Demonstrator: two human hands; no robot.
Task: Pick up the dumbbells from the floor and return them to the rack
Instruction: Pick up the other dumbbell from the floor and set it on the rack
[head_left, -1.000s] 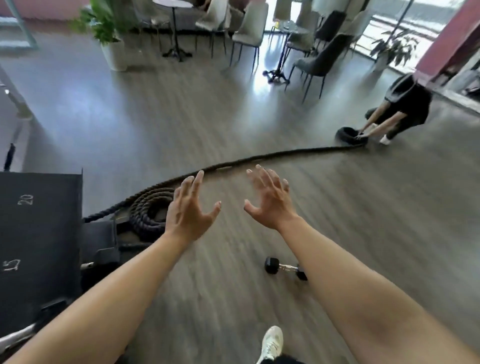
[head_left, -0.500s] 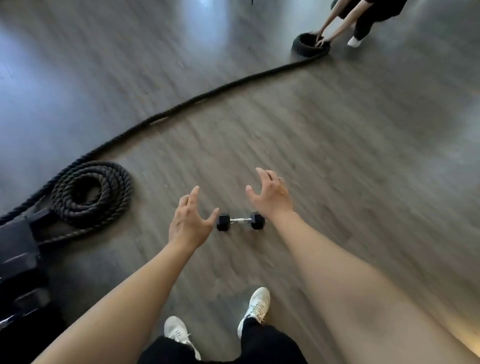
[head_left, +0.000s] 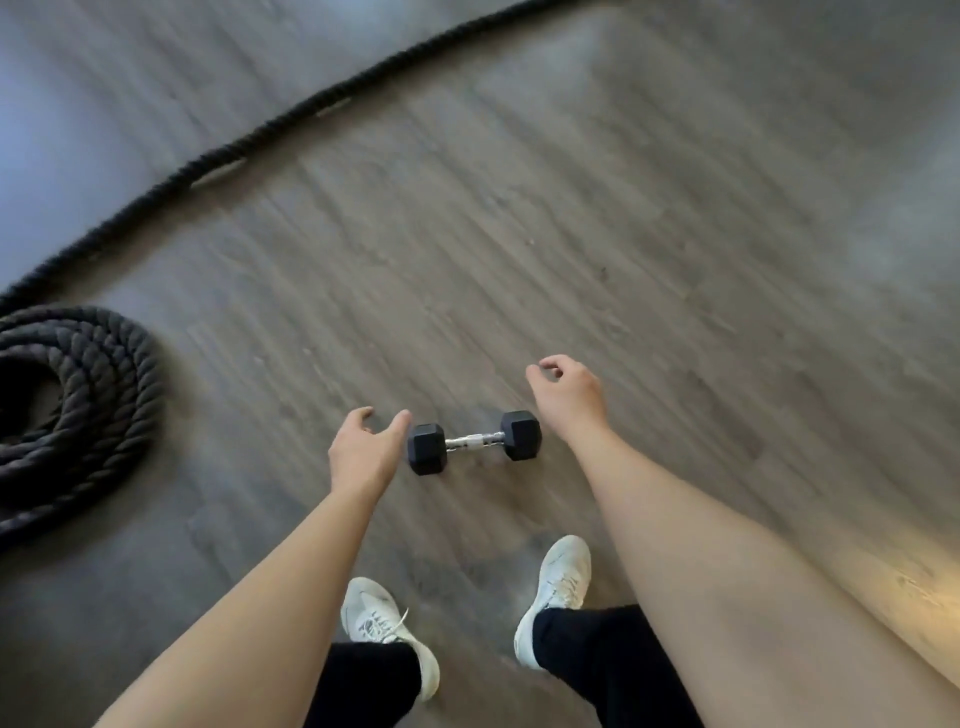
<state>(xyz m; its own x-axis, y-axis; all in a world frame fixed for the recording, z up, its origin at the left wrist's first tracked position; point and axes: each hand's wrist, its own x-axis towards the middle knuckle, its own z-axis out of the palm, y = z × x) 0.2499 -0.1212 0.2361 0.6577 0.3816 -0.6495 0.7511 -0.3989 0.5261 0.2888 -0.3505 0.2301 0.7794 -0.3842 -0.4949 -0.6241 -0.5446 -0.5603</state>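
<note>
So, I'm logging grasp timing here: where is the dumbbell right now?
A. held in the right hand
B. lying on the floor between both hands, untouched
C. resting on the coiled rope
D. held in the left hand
B: the dumbbell lies on the floor between the empty left hand and right hand.

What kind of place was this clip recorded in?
Most likely a gym or fitness studio: a hex dumbbell lies on wood-look flooring, and a thick battle rope sits coiled at the left.
</note>
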